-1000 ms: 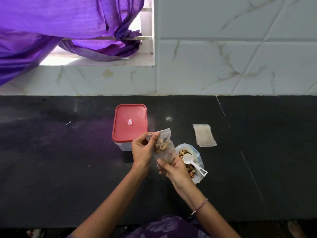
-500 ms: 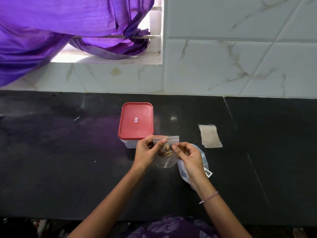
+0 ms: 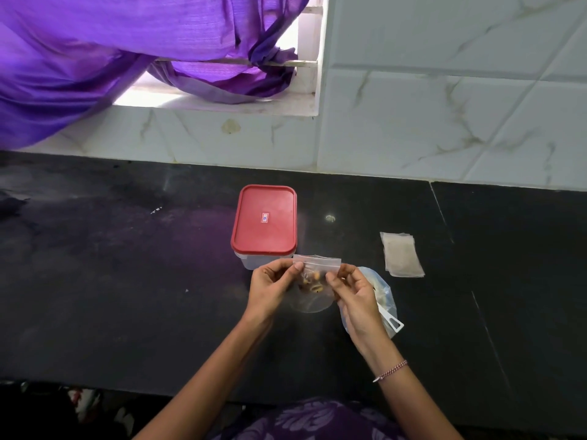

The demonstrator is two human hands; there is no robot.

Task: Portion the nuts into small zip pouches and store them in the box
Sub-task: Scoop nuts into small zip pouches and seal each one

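A small clear zip pouch with a few nuts inside hangs upright over the black counter. My left hand pinches its top left corner. My right hand pinches the zip strip at the top right. Just behind the pouch stands a clear box with a red lid, the lid on. The plastic bag of nuts lies under and behind my right hand, mostly hidden. The handle of a white scoop sticks out of that bag.
A stack of empty zip pouches lies flat to the right of the box. A white tiled wall runs along the back of the counter. A purple curtain hangs over the window ledge at the upper left.
The pouch went from tilted to upright. My right hand rose from beneath it to pinch the top edge beside the left hand, and now covers the nut bag and scoop bowl.
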